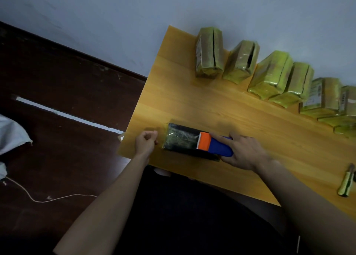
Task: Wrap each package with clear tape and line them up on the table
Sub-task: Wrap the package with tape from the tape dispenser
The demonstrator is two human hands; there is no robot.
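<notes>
While the right hand gripped the blue-and-orange tape dispenser and held it on top of a dark package, the left hand sat just beside the package's left end with its fingers curled, perhaps pinching the end of the clear tape, though I could not tell for sure. That package lay flat near the front left corner of the wooden surface. Several yellow-green wrapped packages stood in a row along the far edge by the wall, and a green utility knife lay well apart at the right.
</notes>
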